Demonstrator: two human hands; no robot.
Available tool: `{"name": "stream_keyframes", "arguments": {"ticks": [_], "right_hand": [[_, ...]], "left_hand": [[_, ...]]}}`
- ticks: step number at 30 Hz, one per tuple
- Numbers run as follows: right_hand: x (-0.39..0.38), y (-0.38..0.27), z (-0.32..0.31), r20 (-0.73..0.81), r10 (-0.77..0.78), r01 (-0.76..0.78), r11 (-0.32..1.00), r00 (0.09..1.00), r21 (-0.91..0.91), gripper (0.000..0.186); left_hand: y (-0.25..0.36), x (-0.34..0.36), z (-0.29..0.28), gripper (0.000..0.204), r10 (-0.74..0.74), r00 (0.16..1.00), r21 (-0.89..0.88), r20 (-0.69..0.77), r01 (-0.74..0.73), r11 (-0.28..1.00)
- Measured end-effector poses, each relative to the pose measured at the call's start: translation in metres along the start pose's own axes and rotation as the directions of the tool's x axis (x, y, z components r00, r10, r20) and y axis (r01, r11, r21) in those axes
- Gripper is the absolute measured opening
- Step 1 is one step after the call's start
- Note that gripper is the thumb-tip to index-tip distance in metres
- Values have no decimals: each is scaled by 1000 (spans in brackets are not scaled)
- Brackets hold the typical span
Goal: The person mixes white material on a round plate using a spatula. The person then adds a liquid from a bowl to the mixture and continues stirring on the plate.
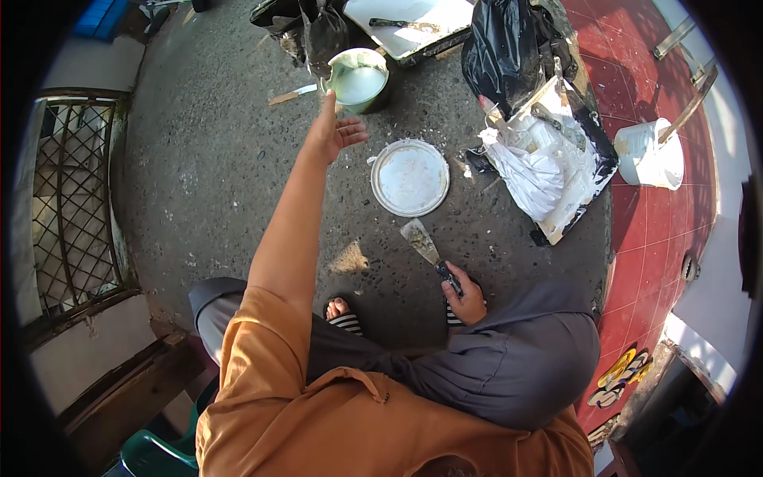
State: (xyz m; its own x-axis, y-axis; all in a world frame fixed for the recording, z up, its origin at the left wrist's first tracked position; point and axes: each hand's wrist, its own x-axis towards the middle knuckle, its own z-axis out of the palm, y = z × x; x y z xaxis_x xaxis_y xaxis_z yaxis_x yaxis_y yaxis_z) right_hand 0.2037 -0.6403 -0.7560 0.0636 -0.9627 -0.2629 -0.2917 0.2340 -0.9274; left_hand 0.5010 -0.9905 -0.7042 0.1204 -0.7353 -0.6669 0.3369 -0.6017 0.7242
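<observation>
My left arm reaches forward, and my left hand (334,137) is open, its fingers apart and nothing in them. Its thumb overlaps the near left side of a pale green bucket (369,102) in view; I cannot tell if they touch. White material (359,84) lies inside the bucket. By my right knee, my right hand (467,299) is closed around the dark handle of a putty knife (421,242). The blade is smeared and points away from me, toward a round white lid (409,179) lying flat on the ground.
A wooden-handled scraper (291,95) lies left of the bucket. Behind are a white tray (445,17) with a dark-handled tool and black plastic bags (501,56). A crumpled white sack (528,175) is to the right. A white pail (648,155) stands on red tiles (648,270), near sandals (620,378).
</observation>
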Motion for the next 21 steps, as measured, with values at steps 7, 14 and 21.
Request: {"name": "stream_keyframes", "arguments": {"ticks": [7, 14, 21], "right_hand": [[-12, 22, 12, 109, -58, 97, 914, 992, -394, 39], [-11, 32, 14, 79, -25, 51, 938, 997, -342, 38], [-7, 25, 15, 53, -7, 24, 941, 999, -337, 38]], "left_hand": [[7, 61, -9, 50, -82, 983, 65, 163, 72, 995], [-1, 66, 7, 33, -27, 995, 75, 93, 20, 997], [-8, 33, -9, 34, 33, 999, 90, 27, -35, 995]]}}
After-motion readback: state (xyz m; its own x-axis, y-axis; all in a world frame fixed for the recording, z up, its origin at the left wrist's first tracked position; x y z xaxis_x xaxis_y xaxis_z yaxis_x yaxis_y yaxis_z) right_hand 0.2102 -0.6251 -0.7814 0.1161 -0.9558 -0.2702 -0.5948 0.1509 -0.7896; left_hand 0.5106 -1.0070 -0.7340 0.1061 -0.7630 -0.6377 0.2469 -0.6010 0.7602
